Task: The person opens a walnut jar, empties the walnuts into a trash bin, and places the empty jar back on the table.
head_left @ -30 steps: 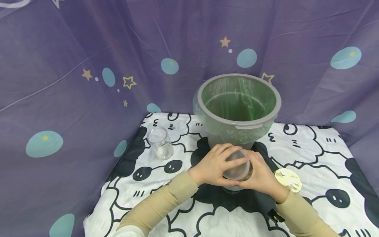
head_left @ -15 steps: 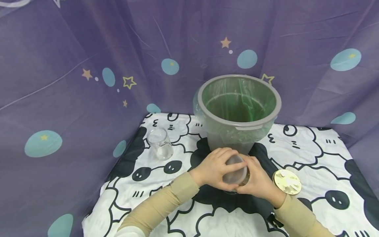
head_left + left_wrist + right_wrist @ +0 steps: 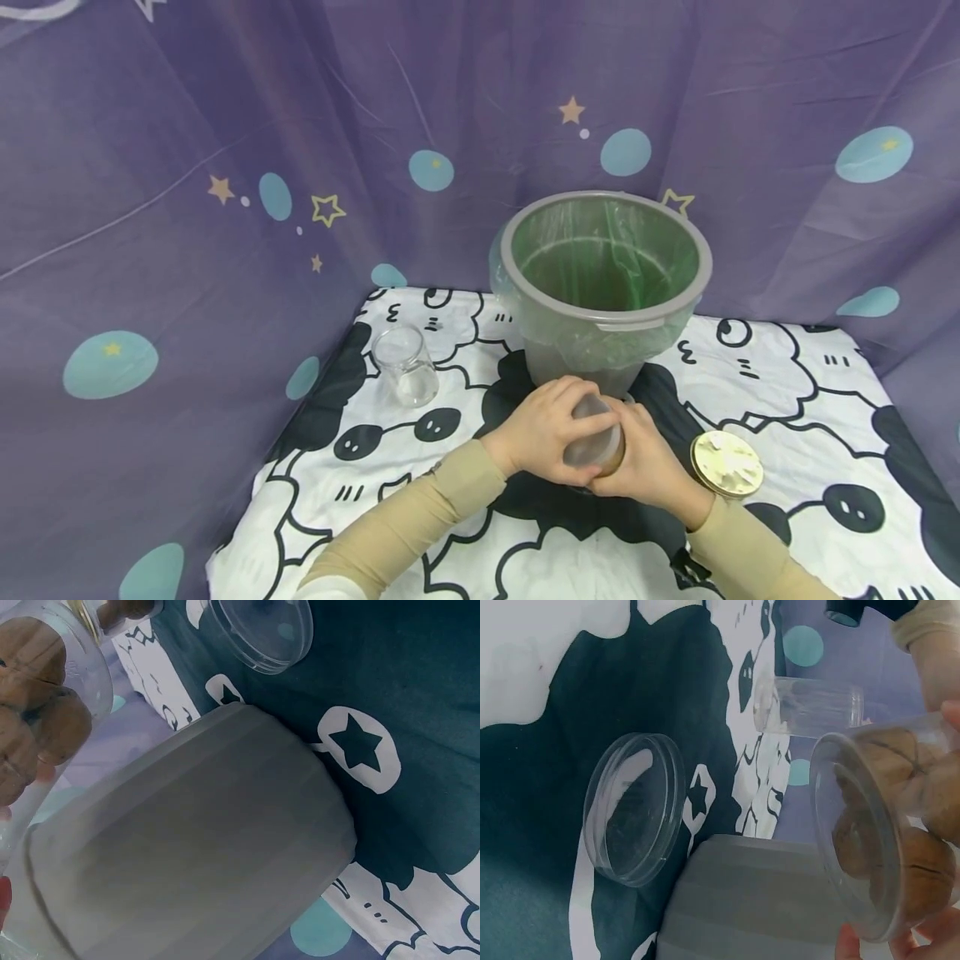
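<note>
My left hand [image 3: 542,433] and right hand [image 3: 649,462] hold one clear jar [image 3: 592,450] between them, in front of the bin. Its greyish translucent end shows between the left fingers in the head view. Inside the jar are several brown, round nuts [image 3: 904,862] with dark seams, like walnuts. The right wrist view shows the jar raised above the cloth, with fingertips around its wall. Below it on the cloth lies a shallow clear round dish or lid [image 3: 634,814], mostly hidden by my hands in the head view. What the palms cover is hidden.
A grey bin [image 3: 606,317] with a green liner stands just behind the hands. At the left is an upright clear jar [image 3: 407,367]. Gold round lids [image 3: 727,463] lie right of the right forearm. Purple curtains [image 3: 480,100] hang behind the patterned cloth [image 3: 600,558].
Both hands and the jar have shifted slightly down in the head view, toward me. The right forearm has come a little left. The grip on the jar stays.
</note>
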`<state>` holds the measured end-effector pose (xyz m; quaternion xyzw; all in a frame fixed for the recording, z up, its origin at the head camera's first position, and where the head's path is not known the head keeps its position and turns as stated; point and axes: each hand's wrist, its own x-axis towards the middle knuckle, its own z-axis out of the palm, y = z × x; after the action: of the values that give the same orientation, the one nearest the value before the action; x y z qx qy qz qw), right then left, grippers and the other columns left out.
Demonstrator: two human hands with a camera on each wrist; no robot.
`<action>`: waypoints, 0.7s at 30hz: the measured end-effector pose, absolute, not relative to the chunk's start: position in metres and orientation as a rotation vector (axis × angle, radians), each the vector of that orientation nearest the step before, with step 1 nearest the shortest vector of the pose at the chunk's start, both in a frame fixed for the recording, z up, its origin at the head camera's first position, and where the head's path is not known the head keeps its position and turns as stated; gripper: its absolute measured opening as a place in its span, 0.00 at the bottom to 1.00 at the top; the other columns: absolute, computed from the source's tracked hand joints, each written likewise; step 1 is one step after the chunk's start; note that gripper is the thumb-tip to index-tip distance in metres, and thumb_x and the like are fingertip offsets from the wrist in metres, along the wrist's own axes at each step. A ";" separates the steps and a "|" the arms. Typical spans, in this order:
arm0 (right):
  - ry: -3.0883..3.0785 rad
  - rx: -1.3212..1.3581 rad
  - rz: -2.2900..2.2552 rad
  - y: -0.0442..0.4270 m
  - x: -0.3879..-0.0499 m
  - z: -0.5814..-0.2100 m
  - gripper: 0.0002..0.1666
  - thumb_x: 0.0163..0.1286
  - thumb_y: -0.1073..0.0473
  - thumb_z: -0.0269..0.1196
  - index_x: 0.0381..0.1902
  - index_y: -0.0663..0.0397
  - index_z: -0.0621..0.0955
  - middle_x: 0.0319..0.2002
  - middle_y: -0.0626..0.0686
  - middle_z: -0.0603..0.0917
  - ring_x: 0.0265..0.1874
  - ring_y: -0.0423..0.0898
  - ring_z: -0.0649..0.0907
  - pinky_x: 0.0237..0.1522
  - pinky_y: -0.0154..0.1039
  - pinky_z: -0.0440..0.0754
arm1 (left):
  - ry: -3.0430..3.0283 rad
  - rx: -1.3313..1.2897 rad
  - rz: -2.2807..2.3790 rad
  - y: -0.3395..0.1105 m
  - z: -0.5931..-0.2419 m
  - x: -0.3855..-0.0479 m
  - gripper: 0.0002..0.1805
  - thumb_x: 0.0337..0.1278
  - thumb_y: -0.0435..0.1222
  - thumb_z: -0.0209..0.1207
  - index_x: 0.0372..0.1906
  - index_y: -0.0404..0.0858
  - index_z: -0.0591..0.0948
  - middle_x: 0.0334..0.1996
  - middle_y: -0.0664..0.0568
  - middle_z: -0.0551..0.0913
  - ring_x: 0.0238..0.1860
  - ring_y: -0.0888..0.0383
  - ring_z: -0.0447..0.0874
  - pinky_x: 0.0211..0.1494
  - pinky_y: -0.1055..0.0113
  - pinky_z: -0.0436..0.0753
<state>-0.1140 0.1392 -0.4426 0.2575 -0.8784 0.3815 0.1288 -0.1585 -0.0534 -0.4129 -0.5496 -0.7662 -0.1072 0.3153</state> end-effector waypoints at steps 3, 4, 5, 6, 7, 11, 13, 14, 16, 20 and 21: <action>-2.566 0.711 1.136 0.137 -0.112 -0.444 0.54 0.26 0.59 0.79 0.58 0.57 0.71 0.48 0.57 0.79 0.40 0.49 0.70 0.32 0.41 0.75 | -2.017 -1.432 -0.284 -0.053 -0.415 -0.158 0.33 0.43 0.62 0.57 0.54 0.49 0.79 0.48 0.45 0.75 0.49 0.52 0.75 0.52 0.63 0.78; -2.566 0.699 1.140 0.137 -0.112 -0.444 0.54 0.26 0.59 0.79 0.58 0.57 0.71 0.48 0.57 0.79 0.40 0.49 0.71 0.33 0.42 0.75 | -2.016 -1.426 -0.284 -0.052 -0.416 -0.157 0.33 0.43 0.63 0.57 0.54 0.49 0.79 0.48 0.45 0.75 0.48 0.52 0.75 0.52 0.63 0.78; -2.568 0.686 1.143 0.136 -0.111 -0.445 0.54 0.26 0.59 0.79 0.58 0.57 0.71 0.48 0.57 0.79 0.40 0.50 0.71 0.33 0.42 0.75 | -2.016 -1.420 -0.285 -0.052 -0.417 -0.157 0.33 0.43 0.62 0.56 0.54 0.49 0.79 0.47 0.45 0.75 0.48 0.52 0.75 0.52 0.63 0.78; -2.570 0.674 1.147 0.136 -0.110 -0.445 0.55 0.26 0.59 0.79 0.58 0.58 0.71 0.48 0.58 0.79 0.40 0.51 0.71 0.33 0.43 0.75 | -2.017 -1.413 -0.285 -0.052 -0.418 -0.157 0.33 0.44 0.63 0.56 0.54 0.49 0.79 0.47 0.45 0.75 0.47 0.52 0.74 0.52 0.63 0.78; -2.574 0.665 1.147 0.135 -0.109 -0.445 0.54 0.26 0.59 0.79 0.58 0.58 0.71 0.48 0.58 0.79 0.40 0.51 0.71 0.33 0.44 0.75 | -2.017 -1.405 -0.283 -0.051 -0.419 -0.156 0.33 0.44 0.63 0.56 0.54 0.49 0.79 0.47 0.45 0.75 0.47 0.52 0.74 0.52 0.63 0.78; -2.592 0.648 1.142 0.135 -0.107 -0.447 0.54 0.27 0.59 0.79 0.58 0.58 0.71 0.48 0.58 0.79 0.39 0.51 0.71 0.32 0.42 0.75 | -2.026 -1.372 -0.285 -0.051 -0.423 -0.153 0.32 0.45 0.62 0.55 0.53 0.48 0.79 0.47 0.45 0.75 0.45 0.53 0.74 0.50 0.64 0.78; -2.590 0.654 1.130 0.134 -0.107 -0.448 0.53 0.27 0.59 0.79 0.58 0.57 0.71 0.47 0.57 0.80 0.38 0.49 0.70 0.31 0.40 0.75 | -2.028 -1.351 -0.284 -0.051 -0.424 -0.151 0.32 0.45 0.62 0.54 0.53 0.49 0.79 0.46 0.45 0.76 0.45 0.53 0.75 0.49 0.64 0.79; -2.583 0.658 1.123 0.134 -0.107 -0.449 0.54 0.26 0.59 0.79 0.58 0.57 0.71 0.47 0.57 0.80 0.37 0.48 0.70 0.31 0.40 0.74 | -2.029 -1.338 -0.284 -0.050 -0.424 -0.150 0.31 0.46 0.62 0.53 0.53 0.49 0.79 0.46 0.45 0.76 0.44 0.53 0.75 0.49 0.64 0.79; -2.558 0.678 1.093 0.134 -0.108 -0.450 0.54 0.26 0.58 0.80 0.58 0.58 0.72 0.48 0.57 0.80 0.38 0.48 0.71 0.33 0.40 0.74 | -2.029 -1.309 -0.279 -0.049 -0.425 -0.149 0.30 0.48 0.61 0.52 0.53 0.49 0.79 0.46 0.45 0.76 0.44 0.53 0.75 0.49 0.64 0.79; -2.512 0.695 1.036 0.133 -0.111 -0.451 0.56 0.23 0.56 0.81 0.57 0.60 0.72 0.48 0.57 0.80 0.39 0.48 0.72 0.35 0.43 0.73 | -2.033 -1.261 -0.270 -0.048 -0.426 -0.148 0.28 0.54 0.59 0.47 0.53 0.49 0.80 0.46 0.45 0.76 0.43 0.53 0.75 0.49 0.63 0.79; -2.507 0.696 1.026 0.133 -0.112 -0.451 0.56 0.23 0.55 0.81 0.57 0.60 0.72 0.48 0.57 0.80 0.39 0.48 0.73 0.35 0.44 0.73 | -2.036 -1.256 -0.269 -0.047 -0.426 -0.149 0.28 0.55 0.59 0.45 0.53 0.49 0.80 0.45 0.45 0.76 0.43 0.53 0.75 0.48 0.63 0.79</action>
<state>-0.1120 0.1326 -0.4513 0.2452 -0.8831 0.3614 0.1716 -0.1485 -0.0475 -0.4263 -0.4869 -0.7893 -0.1044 0.3592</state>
